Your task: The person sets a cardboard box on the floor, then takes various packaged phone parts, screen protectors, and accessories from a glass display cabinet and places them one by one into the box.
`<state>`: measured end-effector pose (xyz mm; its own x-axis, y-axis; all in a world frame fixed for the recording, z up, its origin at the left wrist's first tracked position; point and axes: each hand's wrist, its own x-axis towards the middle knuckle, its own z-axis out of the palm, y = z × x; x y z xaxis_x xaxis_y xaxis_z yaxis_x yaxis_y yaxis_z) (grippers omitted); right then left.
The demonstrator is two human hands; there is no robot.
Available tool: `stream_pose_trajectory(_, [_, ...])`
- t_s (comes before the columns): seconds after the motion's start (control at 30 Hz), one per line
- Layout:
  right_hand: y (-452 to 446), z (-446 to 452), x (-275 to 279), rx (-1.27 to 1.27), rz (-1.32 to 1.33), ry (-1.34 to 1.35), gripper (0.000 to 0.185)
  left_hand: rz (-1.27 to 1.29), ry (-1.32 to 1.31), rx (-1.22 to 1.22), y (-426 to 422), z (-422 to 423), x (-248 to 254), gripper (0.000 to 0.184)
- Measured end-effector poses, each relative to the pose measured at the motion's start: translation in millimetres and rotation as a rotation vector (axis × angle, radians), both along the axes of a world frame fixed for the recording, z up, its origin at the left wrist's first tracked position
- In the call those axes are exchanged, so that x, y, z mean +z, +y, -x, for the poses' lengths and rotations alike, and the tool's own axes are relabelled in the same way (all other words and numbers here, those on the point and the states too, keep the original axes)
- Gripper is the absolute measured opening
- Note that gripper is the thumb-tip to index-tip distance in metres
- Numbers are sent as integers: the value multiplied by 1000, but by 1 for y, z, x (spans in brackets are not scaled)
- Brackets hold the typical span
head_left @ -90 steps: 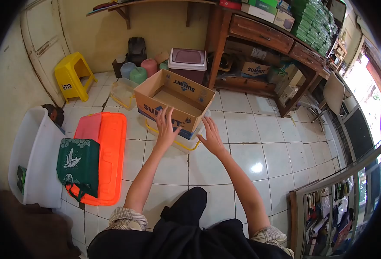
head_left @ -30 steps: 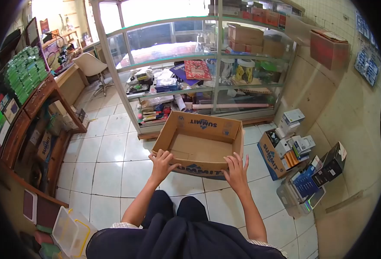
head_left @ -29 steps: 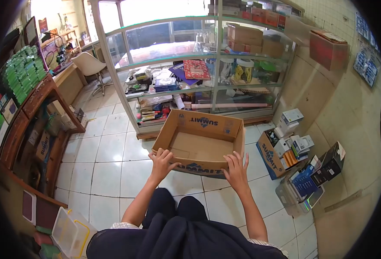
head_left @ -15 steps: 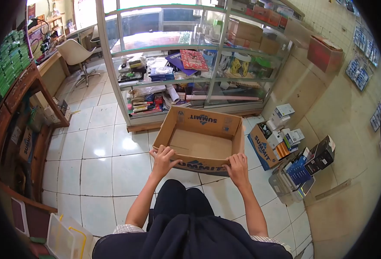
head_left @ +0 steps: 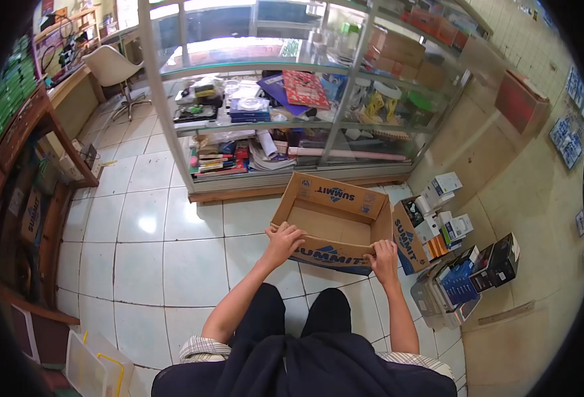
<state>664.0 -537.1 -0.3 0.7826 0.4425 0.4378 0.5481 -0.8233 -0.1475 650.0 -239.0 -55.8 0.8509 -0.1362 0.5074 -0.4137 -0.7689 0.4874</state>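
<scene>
The left hand [head_left: 285,243] and right hand [head_left: 384,259] grip the near edge of an open cardboard box [head_left: 328,223]. Just right of the right hand stands a carton [head_left: 405,243] packed with small boxes [head_left: 443,185]. Beyond both hands is a glass cabinet [head_left: 239,176]; a chair [head_left: 111,68] stands far ahead and left of the left hand.

The left hand [head_left: 285,243] curls its fingers just below frame centre; the right hand [head_left: 384,261] curls likewise farther right, bare forearms [head_left: 240,301] rising from below.
</scene>
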Motion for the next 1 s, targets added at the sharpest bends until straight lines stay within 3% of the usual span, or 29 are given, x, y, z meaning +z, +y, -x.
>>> stream_pose_trajectory(0.27, [-77,-67,-119,-101,-83,34,29,-36,127,-42,-76,-74,-83,16])
stream_pose_trajectory(0.37, [-94,-87,-143,-105,-116,33,28,-128,136,10,-101,-89,-94,14])
stream_pose_trajectory(0.67, [-109,-123,-193,-241,-24,71,23,-61,231,49,-127,-132,-133,12])
stream_pose_trajectory(0.8, [-117,-131,-202,-252,16,159,21,-82,318,26,-128,-143,-129,16])
stream_pose_trajectory(0.83, [-119,-132,-199,-248,0,331,21,-59,318,-11,-124,-142,-123,20])
stream_pose_trajectory(0.87, [-120,-135,-195,-239,-15,497,23,12,327,-39,-117,-141,-117,20])
stream_pose_trajectory(1.0, [-119,-138,-177,-186,10,541,38,232,223,-91,-69,-132,-69,19])
